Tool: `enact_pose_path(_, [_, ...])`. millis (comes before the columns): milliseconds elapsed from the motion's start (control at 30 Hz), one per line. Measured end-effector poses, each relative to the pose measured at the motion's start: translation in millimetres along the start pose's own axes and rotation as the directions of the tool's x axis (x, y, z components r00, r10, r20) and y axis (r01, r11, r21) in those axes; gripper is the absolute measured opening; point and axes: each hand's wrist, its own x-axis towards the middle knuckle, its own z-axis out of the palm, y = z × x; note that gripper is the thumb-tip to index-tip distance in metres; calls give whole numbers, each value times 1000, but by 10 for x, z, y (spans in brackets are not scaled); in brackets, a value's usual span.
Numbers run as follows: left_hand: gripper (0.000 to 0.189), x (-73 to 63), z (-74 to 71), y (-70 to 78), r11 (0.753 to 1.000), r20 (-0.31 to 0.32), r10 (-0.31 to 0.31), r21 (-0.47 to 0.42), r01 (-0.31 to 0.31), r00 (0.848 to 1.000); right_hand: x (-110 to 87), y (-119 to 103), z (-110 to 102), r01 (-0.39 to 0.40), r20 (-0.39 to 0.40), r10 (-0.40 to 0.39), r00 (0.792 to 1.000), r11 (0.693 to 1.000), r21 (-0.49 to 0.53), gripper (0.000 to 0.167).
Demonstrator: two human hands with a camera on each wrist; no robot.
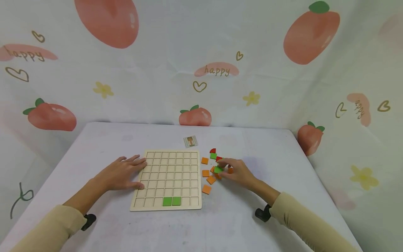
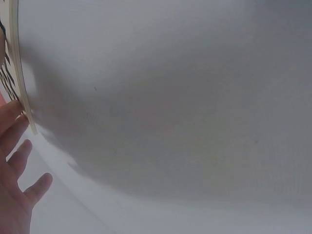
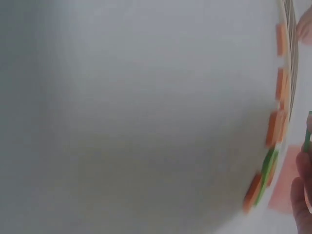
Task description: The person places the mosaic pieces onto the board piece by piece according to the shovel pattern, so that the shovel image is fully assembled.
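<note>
A square wooden grid board (image 1: 170, 175) lies on the table, with two green square tiles (image 1: 171, 201) side by side in its bottom row. Along the board's left edge rests my left hand (image 1: 124, 174), fingers spread, fingertips and thumb touching the rim. Over the loose pieces to the right of the board, my right hand (image 1: 239, 174) pinches a green tile (image 1: 218, 169) between thumb and fingers. That held tile (image 3: 307, 140) shows edge-on in the right wrist view. In the left wrist view, fingers of my left hand (image 2: 12, 180) reach the board's edge (image 2: 19, 63).
Several orange square tiles (image 1: 206, 189) lie right of the board, partly under my right hand. Near them are a red quarter-round piece (image 1: 213, 151) and another green tile (image 1: 213, 156). A small picture card (image 1: 190, 141) lies behind the board. A printed cloth (image 1: 151, 94) hangs behind the table.
</note>
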Motion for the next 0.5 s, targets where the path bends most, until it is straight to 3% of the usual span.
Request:
enact_pose_path(267, [90,-4,17,-3,1000,3,5,4,-5,1000,217,-232,310,118,52,-120,991,992,38,39])
enact_pose_path(500, [90,-8,18,-11,1000,-6,11,9,-11,1000,389,-490,565,162,103,-167,980,985,54,42])
